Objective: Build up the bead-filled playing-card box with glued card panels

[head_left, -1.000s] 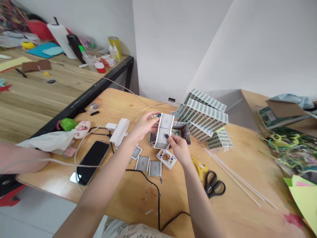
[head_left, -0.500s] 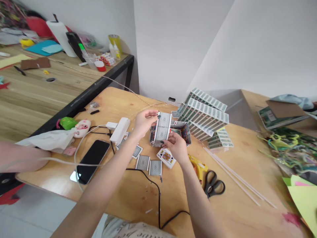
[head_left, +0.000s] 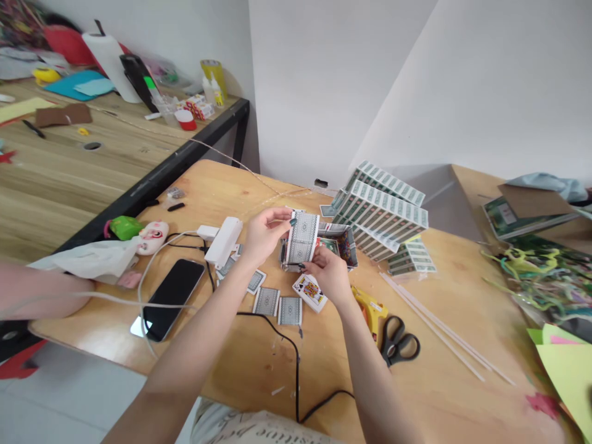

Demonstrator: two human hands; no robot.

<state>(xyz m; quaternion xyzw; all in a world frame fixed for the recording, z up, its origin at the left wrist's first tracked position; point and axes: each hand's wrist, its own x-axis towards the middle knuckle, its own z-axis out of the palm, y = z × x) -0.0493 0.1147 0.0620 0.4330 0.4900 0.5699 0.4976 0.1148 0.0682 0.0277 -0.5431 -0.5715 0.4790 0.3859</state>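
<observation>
My left hand (head_left: 263, 235) pinches the top edge of a strip of joined playing cards (head_left: 301, 239), patterned backs toward me. My right hand (head_left: 329, 276) grips the strip's lower edge. The strip stands against the near side of a small open box made of cards (head_left: 342, 242) on the wooden table (head_left: 259, 364). Below my hands lie a face-up king card on a small deck (head_left: 311, 291) and several face-down cards (head_left: 276, 306).
A large stepped block of glued cards (head_left: 383, 213) rises behind the box. A yellow glue gun (head_left: 367, 308), black scissors (head_left: 398, 343) and white glue sticks (head_left: 439, 333) lie right. A phone (head_left: 169, 298), white charger (head_left: 224, 242) and black cable (head_left: 289, 351) lie left. Another person's arm (head_left: 37, 296) rests far left.
Both hands lowered the card strip and brought it against the front of the small card box; the strip now stands more upright.
</observation>
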